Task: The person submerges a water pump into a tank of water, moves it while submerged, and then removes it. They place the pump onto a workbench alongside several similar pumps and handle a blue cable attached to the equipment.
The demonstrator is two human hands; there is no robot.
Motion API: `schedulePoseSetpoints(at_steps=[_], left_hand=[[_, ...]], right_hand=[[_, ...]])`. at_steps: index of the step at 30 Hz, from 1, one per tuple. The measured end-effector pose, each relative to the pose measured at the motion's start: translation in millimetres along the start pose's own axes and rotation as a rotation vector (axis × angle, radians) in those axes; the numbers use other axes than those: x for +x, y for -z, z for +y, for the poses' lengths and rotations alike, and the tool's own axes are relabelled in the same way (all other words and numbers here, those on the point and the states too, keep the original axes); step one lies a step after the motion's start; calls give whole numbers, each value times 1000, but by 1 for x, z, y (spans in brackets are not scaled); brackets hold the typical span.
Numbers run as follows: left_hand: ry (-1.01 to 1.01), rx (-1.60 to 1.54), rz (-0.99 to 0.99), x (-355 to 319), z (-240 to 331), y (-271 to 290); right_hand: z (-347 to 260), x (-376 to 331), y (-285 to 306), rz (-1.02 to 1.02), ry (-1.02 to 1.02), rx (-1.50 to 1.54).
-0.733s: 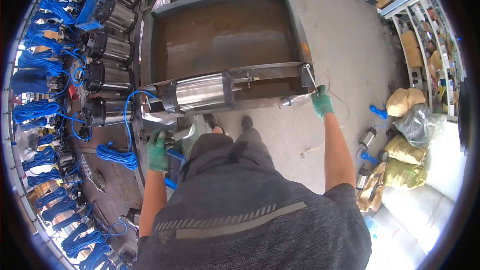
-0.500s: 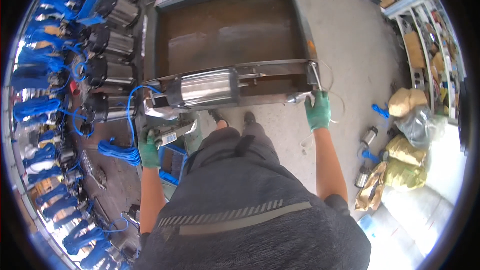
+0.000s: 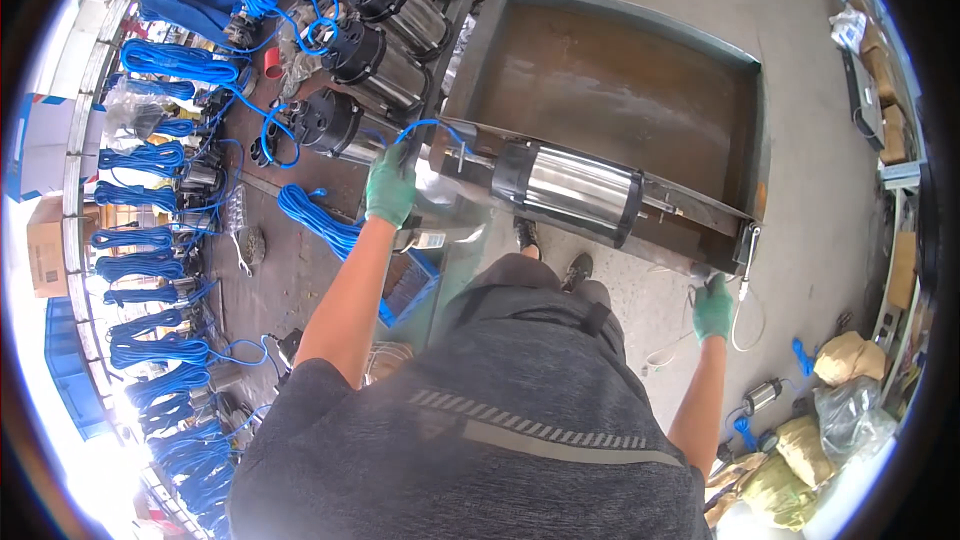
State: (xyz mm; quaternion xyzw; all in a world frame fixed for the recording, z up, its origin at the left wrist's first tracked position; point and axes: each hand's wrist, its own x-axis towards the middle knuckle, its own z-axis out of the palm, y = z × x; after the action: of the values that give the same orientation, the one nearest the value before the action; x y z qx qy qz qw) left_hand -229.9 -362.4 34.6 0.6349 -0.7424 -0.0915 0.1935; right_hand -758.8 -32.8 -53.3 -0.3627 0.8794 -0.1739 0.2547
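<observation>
A steel cylindrical pump (image 3: 580, 190) with black end caps lies on its side in the narrow front channel of a metal tank (image 3: 610, 15). From its left end a blue cable (image 3: 432, 123) arcs to my green-gloved left hand (image 3: 390, 190), whose fingers are closed at the cable beside the channel's left end. A coiled part of blue cable (image 3: 318, 218) lies on the bench next to that hand. At the channel's right front corner, my green-gloved right hand (image 3: 712, 310) is closed, and what its fingers grip is hidden. Close by stands a metal lever (image 3: 748, 250).
Several similar pumps (image 3: 380, 65) and blue cable coils stand along the bench (image 3: 275, 295) at left. A blue crate (image 3: 408, 285) sits below my left hand. A pale hose (image 3: 762, 325) hangs at right. Sacks (image 3: 850, 358) and a small pump (image 3: 762, 396) lie on the right floor.
My view has turned, so the tank appears farther right and tilted. My left hand has moved up from beside the coil to the cable near the channel's left end. My right hand stays at the right corner.
</observation>
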Motion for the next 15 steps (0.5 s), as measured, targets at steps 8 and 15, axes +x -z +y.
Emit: schedulePoseSetpoints(at_steps=[8,15], left_hand=[[145,279,-347,69,1,-16],[54,-252,-246,73,3,-9]], right_hand=[[-67,-48,118,195,-17,555],[-97,-25,140,429,-36,894]])
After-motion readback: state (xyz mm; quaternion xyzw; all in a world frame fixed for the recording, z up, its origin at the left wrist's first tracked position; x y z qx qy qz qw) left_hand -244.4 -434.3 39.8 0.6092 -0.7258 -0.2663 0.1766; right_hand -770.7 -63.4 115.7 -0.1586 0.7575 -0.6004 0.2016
